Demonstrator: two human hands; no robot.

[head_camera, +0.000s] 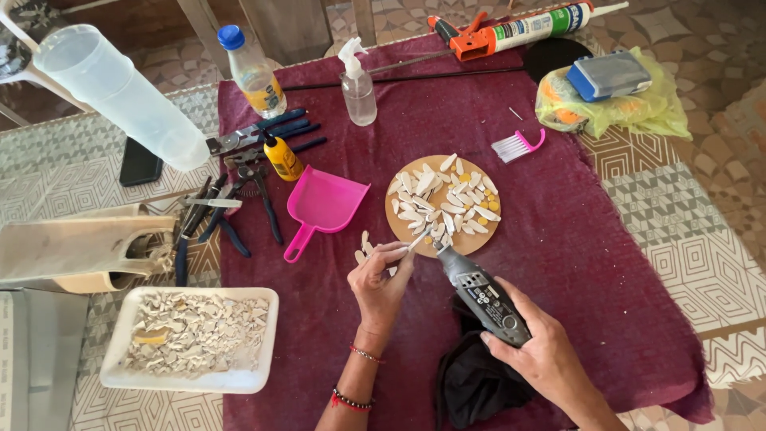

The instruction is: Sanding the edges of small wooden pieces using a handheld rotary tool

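Two hands work just below the round wooden board (pixel 415 227). The left hand (pixel 381 281) pinches a small white shard (pixel 418 239); the right hand (pixel 542 351) grips a grey rotary tool (pixel 479 291).

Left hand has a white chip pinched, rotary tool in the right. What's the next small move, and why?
Probably ease the rotary tool tip onto the chip edge. The left hand pinches the chip just off the round wooden board, the right hand aims the tip right beside it, and I can't tell if they touch.
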